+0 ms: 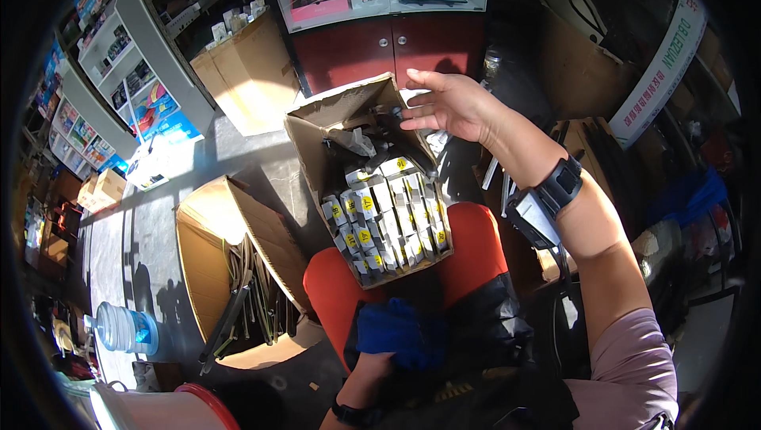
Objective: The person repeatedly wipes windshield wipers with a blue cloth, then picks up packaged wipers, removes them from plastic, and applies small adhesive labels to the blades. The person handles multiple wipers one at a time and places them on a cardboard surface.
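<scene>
My right hand (447, 104) is raised over the far right edge of an open cardboard box (321, 177), palm showing, fingers apart and nothing in it. The box lies between my red-clothed knees. Its near part is packed with rows of slim white cartons (386, 222) bearing round yellow number stickers. Dark items and a crumpled plastic wrapper (357, 143) fill the far part. My left hand is hidden in or under a blue cloth (399, 332) on my lap, just below the box; its wrist (374, 364) shows. Whether it grips the cloth cannot be seen.
A second cardboard box (208, 263) with long dark strips stands to the left. Beyond it are a water jug (128, 328) and a red-rimmed bucket (205, 403). A display cabinet (345, 49) and a tall carton (250, 73) stand ahead. Long strips (603, 144) crowd the right.
</scene>
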Demonstrator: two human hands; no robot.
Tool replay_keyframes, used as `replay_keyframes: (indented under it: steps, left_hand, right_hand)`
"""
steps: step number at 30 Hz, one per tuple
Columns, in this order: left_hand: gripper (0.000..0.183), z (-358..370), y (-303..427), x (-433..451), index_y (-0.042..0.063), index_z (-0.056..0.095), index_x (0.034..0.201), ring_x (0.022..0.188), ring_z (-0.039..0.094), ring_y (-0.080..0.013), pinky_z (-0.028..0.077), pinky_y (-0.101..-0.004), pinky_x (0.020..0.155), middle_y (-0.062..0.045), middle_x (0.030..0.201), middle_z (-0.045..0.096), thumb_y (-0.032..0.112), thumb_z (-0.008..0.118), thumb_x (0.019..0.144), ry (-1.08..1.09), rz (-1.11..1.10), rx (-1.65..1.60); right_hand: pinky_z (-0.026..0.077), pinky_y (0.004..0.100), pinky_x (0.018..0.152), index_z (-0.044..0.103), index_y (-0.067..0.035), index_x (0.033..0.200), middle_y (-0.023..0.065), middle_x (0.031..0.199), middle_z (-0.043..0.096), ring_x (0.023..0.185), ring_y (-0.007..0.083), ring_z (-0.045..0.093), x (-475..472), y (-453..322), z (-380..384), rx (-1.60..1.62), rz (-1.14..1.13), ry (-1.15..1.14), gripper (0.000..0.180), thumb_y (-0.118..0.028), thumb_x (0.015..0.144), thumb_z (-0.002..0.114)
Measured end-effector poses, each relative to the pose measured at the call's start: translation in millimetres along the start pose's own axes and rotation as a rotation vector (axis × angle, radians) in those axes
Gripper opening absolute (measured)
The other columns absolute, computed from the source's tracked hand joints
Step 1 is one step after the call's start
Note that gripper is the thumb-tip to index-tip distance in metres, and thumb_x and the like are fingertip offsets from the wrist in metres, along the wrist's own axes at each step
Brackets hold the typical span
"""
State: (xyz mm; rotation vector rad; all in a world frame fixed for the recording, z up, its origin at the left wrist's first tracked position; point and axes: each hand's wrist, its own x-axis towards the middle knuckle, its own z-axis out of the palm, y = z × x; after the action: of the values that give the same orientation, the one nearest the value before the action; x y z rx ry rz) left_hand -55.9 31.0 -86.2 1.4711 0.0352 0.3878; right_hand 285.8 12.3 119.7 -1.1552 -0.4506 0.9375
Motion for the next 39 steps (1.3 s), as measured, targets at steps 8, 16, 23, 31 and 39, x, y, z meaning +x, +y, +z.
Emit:
replay_keyframes:
  steps: [8, 16, 23, 31, 39]
  left_hand:
    - [0.036, 12, 0, 7, 0.001, 0.051, 0.098, 0.058, 0.058, -0.0235, 0.048, -0.0304, 0.050, -0.014, 0.078, 0.058, 0.027, 0.065, 0.078, 0.249, -0.296, -0.418]
    - [0.040, 34, -9, 32, -0.003, 0.048, 0.106, 0.046, 0.055, -0.0242, 0.047, -0.0314, 0.042, -0.015, 0.067, 0.057, 0.022, 0.062, 0.080, 0.304, -0.169, -0.298]
    - [0.041, 50, -9, 71, -0.003, 0.046, 0.110, 0.046, 0.055, -0.0246, 0.047, -0.0325, 0.042, -0.014, 0.069, 0.057, 0.022, 0.062, 0.080, 0.251, -0.217, -0.210]
    - [0.041, 61, -12, 88, -0.002, 0.046, 0.110, 0.049, 0.056, -0.0247, 0.048, -0.0332, 0.045, -0.014, 0.071, 0.058, 0.022, 0.063, 0.080, 0.233, -0.265, -0.200]
    - [0.041, 68, -12, 90, -0.001, 0.047, 0.111, 0.052, 0.057, -0.0248, 0.048, -0.0339, 0.047, -0.014, 0.073, 0.058, 0.021, 0.063, 0.080, 0.182, -0.292, -0.201]
  right_hand:
    - [0.055, 0.0291, 0.075, 0.062, 0.000, 0.106, 0.0116, 0.097, 0.065, 0.085, 0.0189, 0.066, -121, 10, -187, -0.580, -0.201, 0.569, 0.026, -0.021, 0.094, 0.054]
    - [0.054, 0.0317, 0.053, 0.068, -0.003, 0.093, 0.0101, 0.079, 0.067, 0.065, 0.0180, 0.066, -255, 190, -386, -0.915, 0.407, 0.960, 0.026, -0.027, 0.083, 0.064]
    - [0.050, 0.0383, 0.084, 0.066, -0.004, 0.098, 0.0174, 0.096, 0.068, 0.094, 0.0317, 0.064, -203, 223, -381, -1.261, 0.462, 0.974, 0.042, -0.038, 0.073, 0.069]
    - [0.052, 0.0391, 0.078, 0.069, -0.001, 0.090, 0.0192, 0.088, 0.068, 0.084, 0.0323, 0.066, -202, 244, -427, -1.206, 0.513, 1.213, 0.047, -0.040, 0.064, 0.074]
    - [0.052, 0.0380, 0.075, 0.069, 0.001, 0.084, 0.0186, 0.078, 0.068, 0.080, 0.0328, 0.067, -235, 199, -442, -0.987, 0.573, 1.199, 0.044, -0.041, 0.072, 0.067]
